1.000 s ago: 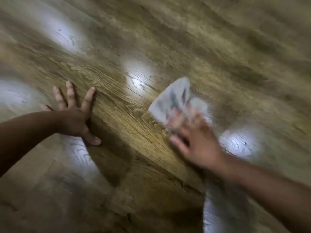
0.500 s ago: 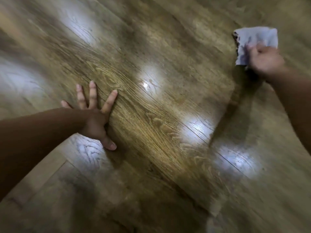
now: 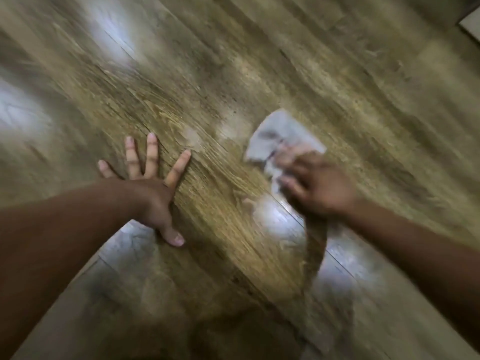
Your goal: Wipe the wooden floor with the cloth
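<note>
The wooden floor (image 3: 213, 209) fills the view, brown planks with glossy light patches. My left hand (image 3: 148, 188) lies flat on the planks left of centre, fingers spread and straight. My right hand (image 3: 319, 185), blurred by motion, grips a crumpled pale grey cloth (image 3: 278, 139) and presses it to the floor right of centre. The cloth sticks out beyond my fingers towards the upper left. Part of the cloth is hidden under my palm.
A pale edge of something (image 3: 471, 24) shows at the top right corner. Bright reflections (image 3: 275, 216) sit on the planks between my two arms and at the far left. Floor stretches open on all sides.
My right hand swept the cloth from the far upper right back towards the centre, close to my left hand. My left hand stayed planted flat on the floor.
</note>
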{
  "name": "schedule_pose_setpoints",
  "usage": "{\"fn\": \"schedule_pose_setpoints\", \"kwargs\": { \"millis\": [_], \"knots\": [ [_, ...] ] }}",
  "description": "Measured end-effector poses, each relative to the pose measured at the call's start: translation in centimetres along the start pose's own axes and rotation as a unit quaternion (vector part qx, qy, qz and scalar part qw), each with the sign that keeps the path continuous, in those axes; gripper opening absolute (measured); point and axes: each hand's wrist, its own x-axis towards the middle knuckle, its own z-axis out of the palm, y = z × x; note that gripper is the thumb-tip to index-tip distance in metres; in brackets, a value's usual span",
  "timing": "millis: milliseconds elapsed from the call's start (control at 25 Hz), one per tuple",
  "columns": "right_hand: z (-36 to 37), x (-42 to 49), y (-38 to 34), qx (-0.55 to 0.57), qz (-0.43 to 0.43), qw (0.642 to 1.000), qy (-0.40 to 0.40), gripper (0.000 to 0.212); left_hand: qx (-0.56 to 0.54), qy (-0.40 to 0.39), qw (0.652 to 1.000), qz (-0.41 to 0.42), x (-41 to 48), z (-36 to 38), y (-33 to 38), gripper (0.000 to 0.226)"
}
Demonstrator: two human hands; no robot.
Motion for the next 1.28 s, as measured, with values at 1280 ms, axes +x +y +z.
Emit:
{"fn": "schedule_pose_setpoints", "kwargs": {
  "millis": [1280],
  "knots": [
    [-3.0,14.2,-3.3,0.011,-0.063,0.981,-0.183,0.073,0.035,0.001,0.998,-0.042,0.6,-1.1,0.7,0.165]
  ]
}}
